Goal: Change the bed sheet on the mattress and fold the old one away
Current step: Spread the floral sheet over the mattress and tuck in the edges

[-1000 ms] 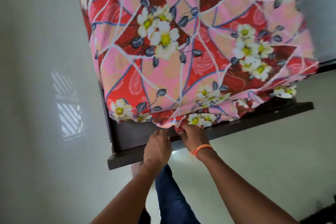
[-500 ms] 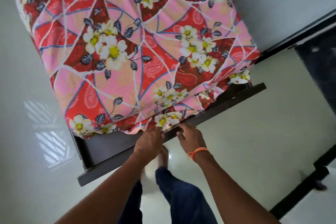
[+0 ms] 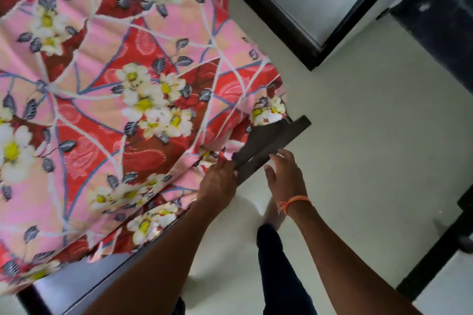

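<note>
The fingertips of my left hand (image 3: 218,181) are buried in the hem of the flowered bed sheet (image 3: 107,100), so I cannot tell whether they pinch the cloth or only press into it; only the knuckles and the back of the hand show, right where the sheet's edge meets the dark bed frame (image 3: 266,146). My right hand (image 3: 284,176) hangs just beside the frame's end rail, on its floor side, fingers loosely spread and gently bent, gripping nothing; whether the topmost fingertip brushes the rail is too blurred to say. An orange thread band (image 3: 294,202) circles that wrist. Both forearms reach up from the bottom of the view, the left one crossing over the frame's long rail.

The sheet covers the mattress, which is entirely hidden beneath it, and drapes rumpled over the frame's near edge up to the corner. The sheet runs off the top and left. Beyond the frame's corner lies pale floor (image 3: 371,135), with my dark trouser leg (image 3: 279,271) below the rail.
</note>
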